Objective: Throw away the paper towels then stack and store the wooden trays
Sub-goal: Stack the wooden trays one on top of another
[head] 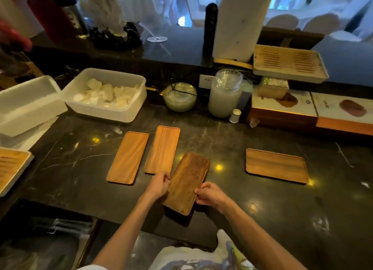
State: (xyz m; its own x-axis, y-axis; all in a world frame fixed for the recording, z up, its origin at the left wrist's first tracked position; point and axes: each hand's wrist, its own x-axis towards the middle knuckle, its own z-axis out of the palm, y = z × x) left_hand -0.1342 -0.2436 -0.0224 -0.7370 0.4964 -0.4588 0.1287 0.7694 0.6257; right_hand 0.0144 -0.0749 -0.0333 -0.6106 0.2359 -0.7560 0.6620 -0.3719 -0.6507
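The black veined marble counter (226,146) lies bare in a broad lane between the dark brown oblong wooden tray (186,182), gripped at its edges by the left hand (159,186) and right hand (212,195), and the wide pale wooden tray (276,165) well off to the right. Leftward it is tighter: a light oblong wooden tray (162,149) sits just beside the dark one, and a second light tray (127,157) lies beyond it. Left of those the stone opens again. Along the back, a white plastic tub (101,111), a glass bowl (180,97), a tall glass jar (225,94) and a small white shaker (235,115) wall off the reach.
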